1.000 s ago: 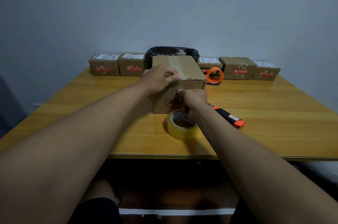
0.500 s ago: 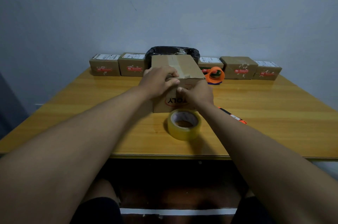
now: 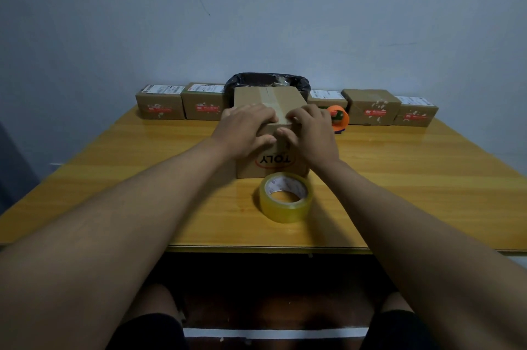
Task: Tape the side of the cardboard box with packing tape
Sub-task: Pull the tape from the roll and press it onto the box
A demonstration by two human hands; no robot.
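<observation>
The cardboard box (image 3: 273,168) stands mid-table, its near face printed with an upside-down red logo. A strip of clear tape (image 3: 269,98) runs along its top and over the near edge. My left hand (image 3: 248,128) and my right hand (image 3: 309,131) clasp that near top edge side by side, fingers on top and thumbs on the front face, pressing on the tape. A roll of clear packing tape (image 3: 285,212) lies flat on the table just in front of the box, touched by neither hand.
A row of small labelled cartons (image 3: 159,105) (image 3: 370,107) lines the back of the wooden table (image 3: 413,178). A black-lined bin (image 3: 265,81) sits behind the box. An orange tape dispenser (image 3: 339,118) lies right of the box.
My right hand rose from the lower front face, near the roll, to the box's top edge beside the left hand. My right arm now hides the orange-and-black cutter.
</observation>
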